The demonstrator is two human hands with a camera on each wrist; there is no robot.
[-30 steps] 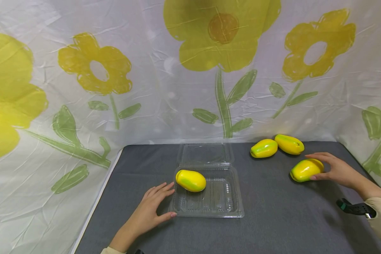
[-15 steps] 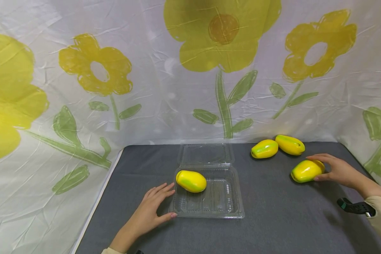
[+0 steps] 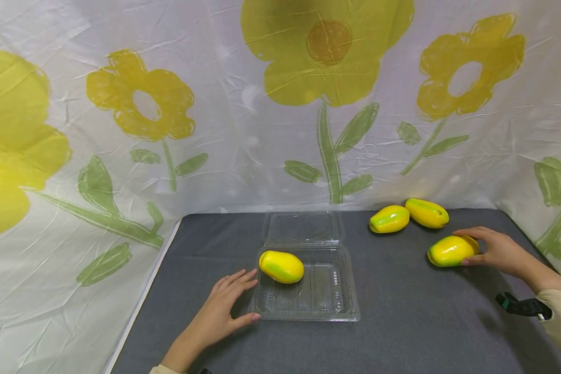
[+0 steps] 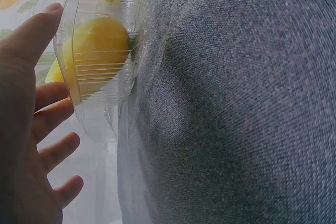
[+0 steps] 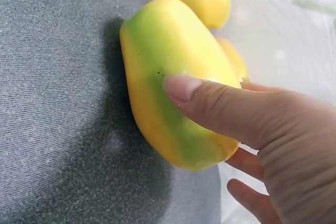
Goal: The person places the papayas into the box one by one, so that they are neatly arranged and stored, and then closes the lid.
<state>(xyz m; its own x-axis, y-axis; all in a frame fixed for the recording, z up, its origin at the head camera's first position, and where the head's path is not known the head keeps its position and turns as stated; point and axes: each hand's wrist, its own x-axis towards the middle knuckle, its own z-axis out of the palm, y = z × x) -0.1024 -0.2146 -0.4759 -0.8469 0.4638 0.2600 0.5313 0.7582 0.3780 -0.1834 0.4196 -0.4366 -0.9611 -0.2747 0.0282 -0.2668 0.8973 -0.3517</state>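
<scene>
My right hand (image 3: 497, 253) grips a yellow-green papaya (image 3: 451, 251) at the right of the table. In the right wrist view, the thumb (image 5: 210, 100) presses on the papaya's near side, and its other fingers reach behind it, partly hidden. My left hand (image 3: 219, 313) is spread at the left edge of a clear plastic clamshell box (image 3: 327, 318), fingertips right at the rim. The box's lid (image 3: 304, 227) lies folded back. Inside the base, on its left side, lies another papaya (image 3: 281, 267); the left wrist view shows it through the box's ribbed wall (image 4: 100, 69).
Two more papayas stand close together at the back right, one yellow-green papaya (image 3: 389, 219) and one yellower papaya (image 3: 427, 213). The dark grey tabletop (image 3: 392, 322) ends at the back against a flower-printed cloth (image 3: 243, 171), which also hangs along both sides.
Over the last second, the papaya in my right hand has shifted and turned very slightly with the fingers. My left hand, the box and the other papayas have stayed in place.
</scene>
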